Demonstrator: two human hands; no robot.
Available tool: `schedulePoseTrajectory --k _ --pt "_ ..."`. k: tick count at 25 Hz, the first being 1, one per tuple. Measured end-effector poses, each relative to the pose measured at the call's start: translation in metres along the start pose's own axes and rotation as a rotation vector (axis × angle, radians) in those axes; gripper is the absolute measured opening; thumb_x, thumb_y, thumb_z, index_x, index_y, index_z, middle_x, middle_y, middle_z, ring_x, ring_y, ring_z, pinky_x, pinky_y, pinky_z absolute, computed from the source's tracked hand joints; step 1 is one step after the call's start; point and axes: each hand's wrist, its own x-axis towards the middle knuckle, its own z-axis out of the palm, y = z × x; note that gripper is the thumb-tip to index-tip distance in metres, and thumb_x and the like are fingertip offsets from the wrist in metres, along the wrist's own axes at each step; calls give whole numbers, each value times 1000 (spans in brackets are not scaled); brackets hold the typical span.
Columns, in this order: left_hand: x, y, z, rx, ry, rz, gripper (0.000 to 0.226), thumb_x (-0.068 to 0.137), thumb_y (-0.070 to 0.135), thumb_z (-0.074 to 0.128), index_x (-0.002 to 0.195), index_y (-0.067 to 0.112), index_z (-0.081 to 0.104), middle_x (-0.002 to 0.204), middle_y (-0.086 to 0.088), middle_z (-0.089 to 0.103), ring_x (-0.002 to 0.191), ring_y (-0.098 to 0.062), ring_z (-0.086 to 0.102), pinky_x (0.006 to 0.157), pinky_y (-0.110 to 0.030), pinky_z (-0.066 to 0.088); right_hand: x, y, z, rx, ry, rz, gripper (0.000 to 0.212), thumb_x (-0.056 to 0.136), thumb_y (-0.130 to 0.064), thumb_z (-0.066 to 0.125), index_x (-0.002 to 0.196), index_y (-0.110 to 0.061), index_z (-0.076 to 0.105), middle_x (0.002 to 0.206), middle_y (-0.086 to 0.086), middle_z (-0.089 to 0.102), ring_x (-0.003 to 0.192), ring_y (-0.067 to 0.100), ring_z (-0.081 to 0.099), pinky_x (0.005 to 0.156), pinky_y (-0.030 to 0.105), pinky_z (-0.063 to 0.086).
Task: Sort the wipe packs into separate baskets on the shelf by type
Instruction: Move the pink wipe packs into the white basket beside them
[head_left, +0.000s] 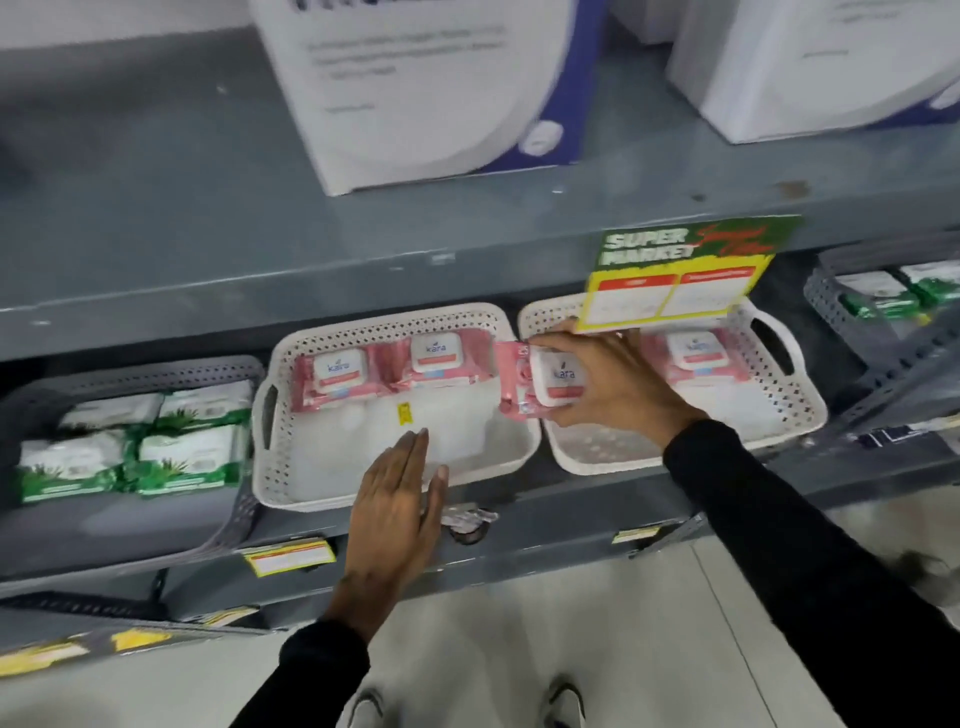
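My right hand (608, 379) grips a pink wipe pack (540, 382) with a white lid, held over the gap between two white perforated baskets. The left white basket (311, 488) holds two pink packs (387, 366) along its back wall. The right white basket (592, 452) holds another pink pack (696, 358) at the back. My left hand (397, 512) is flat with fingers together, resting at the front rim of the left white basket. A grey basket (228, 525) on the left holds several green-and-white wipe packs (135, 447).
A yellow and green supermarket price sign (680, 275) hangs from the upper shelf over the right white basket. Large white boxes (415, 88) stand on the shelf above. Another grey basket (831, 306) with green packs sits far right. Price labels (288, 556) line the shelf edge.
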Motion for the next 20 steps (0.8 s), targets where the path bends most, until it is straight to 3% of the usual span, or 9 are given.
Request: schedulePoseTrajectory --k 3,5,9,13,17,20 --pt "-10 -59 -32 60 54 -64 53 99 38 36 139 6 50 141 -15 57 135 -28 48 116 -42 32 50 -88 43 -83 42 -164 88 48 -52 80 130 -30 58 123 -5 58 114 17 47 86 28 21" --pt "-17 -95 -49 113 50 -84 51 98 36 37 134 5 55 137 -15 60 133 -30 51 114 -46 36 82 -142 81 -156 -8 -195 90 52 -53 82 134 -26 56 125 -2 56 116 21 48 92 35 28" --pt "-33 -128 -56 222 -64 57 49 99 35 37 122 4 66 126 -16 68 123 -33 60 107 -49 46 118 -197 158 -275 -96 -166 80 65 -37 86 136 -19 53 132 6 54 121 28 46 96 44 36" --pt "-33 -135 -56 256 -140 49 51 101 42 32 125 9 63 126 -11 68 127 -30 56 112 -46 41 123 -207 198 -326 -101 -121 88 69 -23 84 146 -14 43 140 8 49 126 26 42 99 42 35" --pt "-29 -123 -54 182 -94 26 51 100 43 35 127 8 61 130 -11 66 129 -30 54 113 -47 39 108 -191 181 -263 -72 -143 98 70 -46 82 151 -16 35 146 7 45 130 28 40 100 48 38" --pt "-20 -96 -42 108 -64 88 50 98 40 38 126 6 62 129 -12 66 127 -29 57 111 -45 41 90 -148 136 -46 -9 -8 99 68 -55 80 151 -23 36 147 2 44 133 24 39 102 47 33"
